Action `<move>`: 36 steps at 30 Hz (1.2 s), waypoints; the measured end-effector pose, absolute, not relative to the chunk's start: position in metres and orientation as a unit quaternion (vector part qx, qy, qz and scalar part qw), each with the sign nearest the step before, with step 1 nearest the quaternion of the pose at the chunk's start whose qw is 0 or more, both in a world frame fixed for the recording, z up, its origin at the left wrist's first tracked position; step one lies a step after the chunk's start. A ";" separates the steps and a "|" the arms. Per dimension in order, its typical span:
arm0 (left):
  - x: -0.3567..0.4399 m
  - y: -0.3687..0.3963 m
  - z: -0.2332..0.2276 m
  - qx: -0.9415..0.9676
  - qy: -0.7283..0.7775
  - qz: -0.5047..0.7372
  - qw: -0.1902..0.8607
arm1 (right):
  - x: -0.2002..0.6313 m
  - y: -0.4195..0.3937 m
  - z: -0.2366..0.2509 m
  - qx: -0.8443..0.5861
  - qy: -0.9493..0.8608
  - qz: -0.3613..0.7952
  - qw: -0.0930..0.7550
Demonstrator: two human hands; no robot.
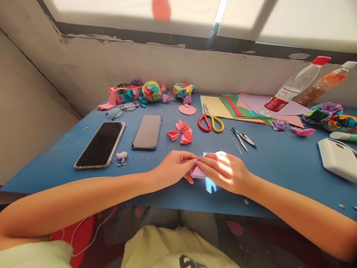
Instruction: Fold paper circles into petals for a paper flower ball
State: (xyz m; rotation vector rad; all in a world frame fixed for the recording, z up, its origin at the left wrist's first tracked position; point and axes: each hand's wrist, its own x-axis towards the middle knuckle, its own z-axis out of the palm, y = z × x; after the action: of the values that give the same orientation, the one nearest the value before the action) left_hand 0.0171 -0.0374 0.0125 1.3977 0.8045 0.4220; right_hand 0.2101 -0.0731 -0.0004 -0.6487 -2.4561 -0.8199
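Observation:
Between my hands, low over the front part of the blue table (178, 199), is a folded piece of light purple paper (199, 172). My left hand (177, 167) pinches its left side with thumb and fingers. From the other side, my right hand (223, 170) presses its fingers together against the paper, and those fingertips hide its upper part. Just beyond the hands lie several folded coral-pink paper pieces (181, 132). Scissors (209, 121) with one red and one yellow handle rest behind them to the right, near a flat pink paper circle (187, 109).
Two phones (100, 145) and eyeglasses (121, 110) lie at left. Colourful paper balls (151, 91) line the back. Coloured sheets (216, 106), a compass (244, 138) and tilted bottles (292, 87) are at right, with a white device (337, 160) by the right edge.

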 end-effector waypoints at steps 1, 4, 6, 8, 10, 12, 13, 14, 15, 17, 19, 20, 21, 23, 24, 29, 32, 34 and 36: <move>0.017 -0.037 0.012 0.598 0.340 0.196 0.699 | 0.210 -0.073 -0.001 -0.245 -0.890 -0.309 0.227; 0.016 -0.035 0.011 0.545 0.254 0.197 0.775 | 0.210 -0.073 -0.003 -0.274 -0.879 -0.326 0.213; 0.016 -0.035 0.010 0.533 0.210 0.189 0.797 | 0.211 -0.072 -0.005 -0.284 -0.875 -0.332 0.210; 0.017 -0.036 0.010 0.538 0.200 0.192 0.796 | 0.211 -0.072 -0.005 -0.285 -0.870 -0.344 0.208; 0.019 -0.038 0.010 0.558 0.217 0.194 0.777 | 0.211 -0.072 -0.005 -0.282 -0.866 -0.358 0.208; 0.020 -0.039 0.008 0.585 0.246 0.194 0.748 | 0.211 -0.072 -0.004 -0.276 -0.865 -0.362 0.211; 0.020 -0.040 0.006 0.601 0.262 0.195 0.729 | 0.210 -0.073 -0.003 -0.274 -0.867 -0.353 0.219; 0.018 -0.040 0.004 0.625 0.275 0.200 0.703 | 0.209 -0.074 -0.002 -0.274 -0.874 -0.326 0.232; 0.017 -0.040 0.001 0.659 0.285 0.211 0.664 | 0.208 -0.075 -0.001 -0.280 -0.883 -0.277 0.254; 0.012 -0.039 -0.003 0.748 0.277 0.246 0.551 | 0.206 -0.076 0.001 -0.311 -0.885 -0.135 0.318; 0.009 -0.039 -0.006 0.827 0.225 0.283 0.430 | 0.204 -0.077 0.004 -0.368 -0.847 -0.005 0.385; 0.007 -0.039 -0.007 0.853 0.194 0.295 0.385 | 0.203 -0.078 0.004 -0.398 -0.819 0.031 0.412; 0.006 -0.039 -0.007 0.870 0.167 0.301 0.352 | 0.202 -0.078 0.005 -0.425 -0.793 0.050 0.434; 0.006 -0.040 -0.007 0.892 0.137 0.300 0.309 | 0.201 -0.077 0.006 -0.458 -0.763 0.081 0.449; 0.006 -0.039 -0.007 0.899 0.134 0.299 0.291 | 0.201 -0.076 0.006 -0.463 -0.762 0.107 0.441; 0.008 -0.036 -0.007 0.912 0.133 0.319 0.218 | 0.202 -0.073 0.005 -0.453 -0.773 0.208 0.393; 0.009 -0.036 -0.007 0.909 0.141 0.318 0.230 | 0.202 -0.071 0.000 -0.477 -0.756 0.191 0.406; 0.008 -0.036 -0.005 0.889 0.168 0.328 0.272 | 0.202 -0.071 -0.003 -0.506 -0.742 0.178 0.402; 0.008 -0.034 -0.001 0.847 0.235 0.338 0.336 | 0.201 -0.071 -0.004 -0.531 -0.730 0.166 0.397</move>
State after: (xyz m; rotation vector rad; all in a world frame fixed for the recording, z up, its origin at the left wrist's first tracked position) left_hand 0.0076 -0.0342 -0.0011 2.2105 0.6117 0.8818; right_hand 0.2011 -0.0707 -0.0043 -1.3447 -1.8505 0.4195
